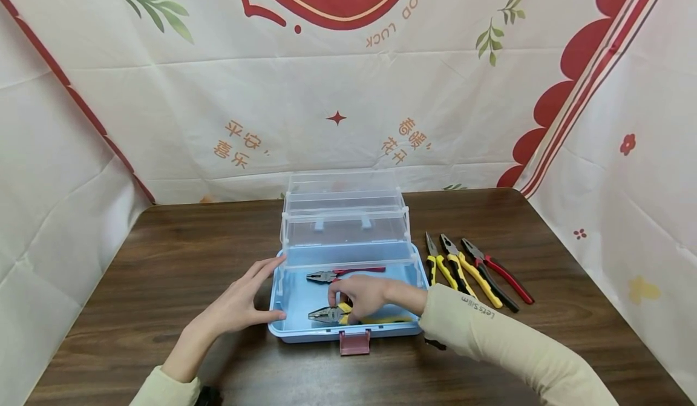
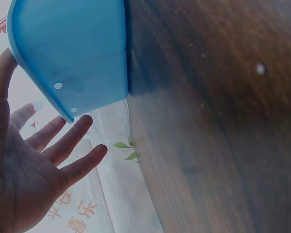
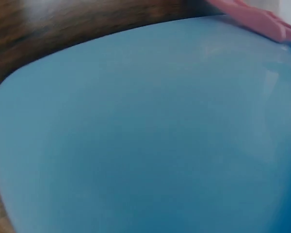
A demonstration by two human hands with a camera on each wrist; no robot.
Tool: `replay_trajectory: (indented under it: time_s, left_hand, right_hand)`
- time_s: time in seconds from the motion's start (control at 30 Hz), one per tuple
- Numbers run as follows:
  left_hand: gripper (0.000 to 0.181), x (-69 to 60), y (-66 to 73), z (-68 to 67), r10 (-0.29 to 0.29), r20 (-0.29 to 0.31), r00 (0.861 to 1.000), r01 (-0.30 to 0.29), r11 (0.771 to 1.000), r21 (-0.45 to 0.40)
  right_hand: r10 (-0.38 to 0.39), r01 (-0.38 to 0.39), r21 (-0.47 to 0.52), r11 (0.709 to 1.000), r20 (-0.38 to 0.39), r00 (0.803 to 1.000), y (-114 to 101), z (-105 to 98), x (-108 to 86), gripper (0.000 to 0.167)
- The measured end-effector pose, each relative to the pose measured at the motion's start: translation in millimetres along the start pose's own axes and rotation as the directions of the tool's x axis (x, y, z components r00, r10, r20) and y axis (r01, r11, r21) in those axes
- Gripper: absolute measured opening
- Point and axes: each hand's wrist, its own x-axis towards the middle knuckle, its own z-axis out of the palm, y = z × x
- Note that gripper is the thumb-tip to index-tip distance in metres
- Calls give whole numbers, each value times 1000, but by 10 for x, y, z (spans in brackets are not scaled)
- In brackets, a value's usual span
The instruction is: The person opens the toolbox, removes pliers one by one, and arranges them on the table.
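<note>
A blue toolbox (image 1: 294, 297) with raised clear trays (image 1: 348, 230) stands on the table. My right hand (image 1: 366, 296) reaches inside, its curled fingers gripping yellow-handled combination pliers (image 1: 327, 315) near the front wall. Behind them in the box lie red-handled pliers (image 1: 321, 277), partly covered by that hand. My left hand (image 1: 242, 300) touches the box's left rim with thumb and fingers spread; the left wrist view shows the same hand (image 2: 34, 160) against the box's blue side (image 2: 82, 53). In the right wrist view, the blue outer wall (image 3: 145, 121) fills most of the picture and the hand is out of sight.
Right of the box, needle-nose pliers (image 1: 446, 273), yellow-and-black pliers (image 1: 479, 282) and red-and-black pliers (image 1: 509, 279) lie side by side on the dark wooden table (image 1: 163, 261). A pink latch (image 1: 354, 343) hangs at the box's front. Printed white cloth (image 1: 337, 91) encloses the table.
</note>
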Motion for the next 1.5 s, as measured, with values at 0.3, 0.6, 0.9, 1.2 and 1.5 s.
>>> replay_trajectory:
  time_s: [0.3,0.6,0.9,1.2,1.5]
  left_hand:
    - [92,-5,5,-9,-8,7,1000,8,1000,-4]
    - [93,-4,0,2,-11,7,1000,11,1000,10]
    - [93,0,4,2,-21,12,1000,21,1000,9]
    - [94,2,-1,3,-20,17,1000,20,1000,4]
    - [93,-4,1,-3,-7,17,1000,7,1000,-11]
  right_hand:
    - [-131,136,81,987,-63,989,-141,-189,-139,33]
    - [-57,85,214,973,-136,989,-145,-415,-386,35]
    - [39,16,233,972,-230,972,-50,-634,-696,34]
    - [174,-92,252,963,-325,930,210,-757,-1041,41]
    - [226,-93,345,934,-367,902,534,-775,-1371,40]
